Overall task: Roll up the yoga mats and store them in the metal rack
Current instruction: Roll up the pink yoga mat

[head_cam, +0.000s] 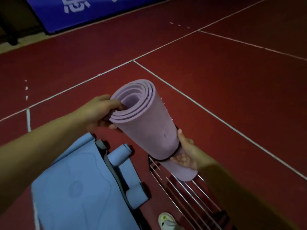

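Currently at the insertion step: rolled purple yoga mat (146,123) held nearly upright, tilted, upper end toward the camera with the spiral of layers visible, lower end passed through a black ring (172,156) of the metal rack (182,188) and resting on or just above the chrome rods; contact with the rods cannot be confirmed. Left hand (99,112) clamped on the upper rim, thumb hooked into the open core and fingers curled under the outer wrap, presumably to keep the roll from unwinding while steering the top. Right hand (186,151) placed low, just beside the ring, thumb up along the mat wall and fingers wrapped round the section below the ring, apparently to guide the lower end and squeeze the roll narrow enough to pass. Roll noticeably wider at the top than at the ring, so likely to bind if pushed without compression. Light blue yoga mats (83,188) lying on the red court floor (216,80) to the left of the rack, one spread flat, with loosely curled pieces beside it, not yet stored. Blue banner (79,12) with white lettering at the far edge of the floor. White shoe (166,220) visible at the bottom edge, near the rack. Judged progress: one mat mostly seated, blue mats remaining to be rolled and stored.
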Available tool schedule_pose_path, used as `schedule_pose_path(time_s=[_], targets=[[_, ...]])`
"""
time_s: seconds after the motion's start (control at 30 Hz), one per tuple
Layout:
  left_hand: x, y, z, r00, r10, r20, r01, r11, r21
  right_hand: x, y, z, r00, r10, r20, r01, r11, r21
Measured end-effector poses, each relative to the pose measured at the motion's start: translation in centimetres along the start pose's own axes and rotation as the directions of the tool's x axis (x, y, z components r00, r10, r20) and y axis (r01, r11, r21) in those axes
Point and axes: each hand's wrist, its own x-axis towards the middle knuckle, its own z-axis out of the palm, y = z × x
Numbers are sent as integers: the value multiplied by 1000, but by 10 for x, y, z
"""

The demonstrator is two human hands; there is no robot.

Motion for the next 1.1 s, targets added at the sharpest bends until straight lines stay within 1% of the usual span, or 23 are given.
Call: schedule_pose_path(time_s=[0.1, 0.2, 0.33, 0.4, 0.47, 0.53, 0.6, 0.67, 0.7, 0.8, 0.87, 0.93, 1.03, 1.1], targets=[[9, 2, -11, 1000, -21, 7, 21, 1000, -4, 12, -1, 7, 998, 51, 35, -49, 997, -67], [18, -3, -19, 999, -43, 6, 43, 999, -24, 21, 5, 22, 992, 117, 51, -113, 991, -69], [20, -21, -16, 992, -112, 60, 113, 994, -15, 28, 20, 30, 983, 183, 15, -182, 981, -64], [23, -29, -6, 987, -131, 89, 135, 990, -39, 35, 26, 30, 974, 228, 3, -227, 972, -63], [33, -43, 7, 980, -161, 120, 169, 984, -58, 41, 29, 28, 961, 277, -23, -278, 959, -47], [51, -63, 25, 967, -203, 155, 212, 976, -42, 51, 33, 25, 951, 300, -74, -302, 953, -29], [70, -85, 48, 949, -255, 185, 266, 963, -41, 65, 38, 21, 939, 306, -155, -312, 950, -18], [90, -106, 77, 931, -293, 216, 315, 946, -71, 86, 45, 13, 907, 329, -263, -328, 943, 49], [100, -118, 92, 924, -307, 227, 333, 939, -88, 98, 48, 7, 895, 334, -295, -324, 942, 84], [129, -162, 136, 892, -374, 252, 414, 902, -124, 136, 61, -10, 876, 378, -298, -360, 926, 116], [151, -190, 156, 864, -426, 267, 470, 874, -127, 158, 70, -19, 846, 435, -308, -396, 900, 183], [181, -213, 161, 854, -443, 272, 490, 860, -139, 182, 76, -19, 855, 411, -316, -366, 910, 194], [221, -238, 143, 844, -480, 239, 520, 841, -151, 213, 81, 5, 879, 359, -313, -354, 932, 75], [229, -250, 127, 839, -506, 202, 537, 830, -150, 226, 86, 21, 898, 322, -300, -332, 943, 19]])
